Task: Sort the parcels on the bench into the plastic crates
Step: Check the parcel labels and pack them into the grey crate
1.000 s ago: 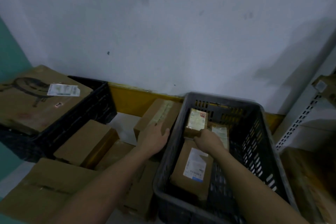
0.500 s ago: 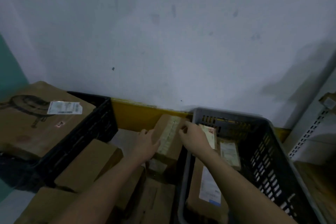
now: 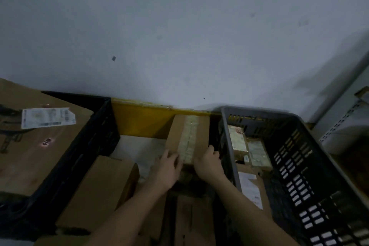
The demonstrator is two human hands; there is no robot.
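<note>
You have two plastic crates in front of you: a black crate (image 3: 93, 136) on the left and a grey crate (image 3: 311, 146) on the right. One big labelled carton (image 3: 34, 146) sits in the black one. In the grey one you can count four parcels: three small parcels (image 3: 237, 140) at the far end and one flat parcel (image 3: 249, 185) nearer you. Both your hands are on one taped parcel (image 3: 189, 134). At least three more cartons (image 3: 101, 189) lie loose on the table, dimly lit.

Large carton (image 3: 36, 146): cut off by the left edge.
Its label (image 3: 47, 117): print blurred, unreadable.
Grey crate (image 3: 299, 146): near end runs out of frame.
Taped parcel (image 3: 188, 136): near end hidden behind both hands.
Crate parcels' labels (image 3: 249, 186): too small to read.
</note>
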